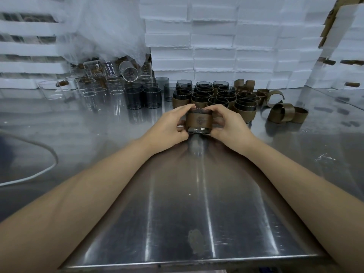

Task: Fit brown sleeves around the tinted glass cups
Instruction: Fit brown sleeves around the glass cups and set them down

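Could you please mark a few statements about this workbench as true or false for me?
1. The left hand and right hand hold one cup wearing a brown sleeve. True.
2. The loose sleeves lie left of the sleeved cups. False: they lie to their right.
3. Clear glasses stand left of the bare tinted cups. True.
4. The table is wooden. False: it is shiny metal.

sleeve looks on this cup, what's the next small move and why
Probably set the tinted glass cup among the group of sleeved cups just behind it. The brown sleeve already wraps its middle, glass showing above and below, while the left hand and right hand grip its sides; bare tinted cups stand further left.
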`<state>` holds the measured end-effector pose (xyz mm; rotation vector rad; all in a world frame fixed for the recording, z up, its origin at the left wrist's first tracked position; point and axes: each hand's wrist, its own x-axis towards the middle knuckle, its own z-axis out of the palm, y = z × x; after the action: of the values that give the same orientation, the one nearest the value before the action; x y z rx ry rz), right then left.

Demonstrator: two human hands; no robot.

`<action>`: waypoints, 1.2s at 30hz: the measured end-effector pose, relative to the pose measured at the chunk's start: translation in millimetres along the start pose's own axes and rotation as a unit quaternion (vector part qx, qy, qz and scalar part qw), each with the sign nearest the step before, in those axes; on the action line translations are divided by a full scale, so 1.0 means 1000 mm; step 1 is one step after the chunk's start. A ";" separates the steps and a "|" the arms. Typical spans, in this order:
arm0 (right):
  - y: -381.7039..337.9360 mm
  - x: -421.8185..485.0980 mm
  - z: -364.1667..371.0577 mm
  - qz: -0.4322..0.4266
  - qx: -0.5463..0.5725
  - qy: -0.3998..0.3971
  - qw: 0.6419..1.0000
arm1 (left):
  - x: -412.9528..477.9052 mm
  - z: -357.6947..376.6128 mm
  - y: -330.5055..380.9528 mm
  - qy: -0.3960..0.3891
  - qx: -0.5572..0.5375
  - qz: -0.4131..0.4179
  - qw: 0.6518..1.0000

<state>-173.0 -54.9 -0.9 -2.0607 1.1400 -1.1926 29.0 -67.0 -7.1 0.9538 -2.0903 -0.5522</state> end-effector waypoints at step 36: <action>0.002 0.001 0.001 -0.018 0.045 -0.012 0.999 | -0.001 0.002 0.005 0.046 -0.042 0.006 0.998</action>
<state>-172.6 -56.9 -2.4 -2.0304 1.0221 -1.2104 25.5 -62.4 -5.8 0.9018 -1.9736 -0.5742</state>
